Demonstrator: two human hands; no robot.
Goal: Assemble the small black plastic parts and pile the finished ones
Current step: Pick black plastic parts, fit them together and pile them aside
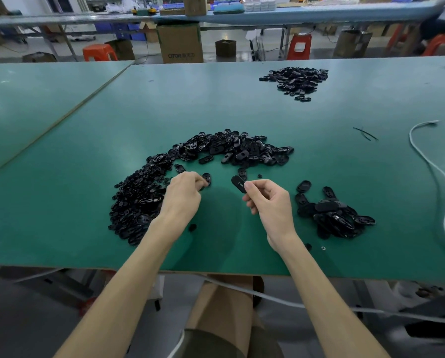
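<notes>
Black oval part [238,183] in clamped fingers of right hand [270,202]; left hand [183,195] fingers curled, hold unclear.

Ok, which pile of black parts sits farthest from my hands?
The small pile at the far right of the table; the curved heap lies by the left hand, the other pile beside the right hand.
</notes>
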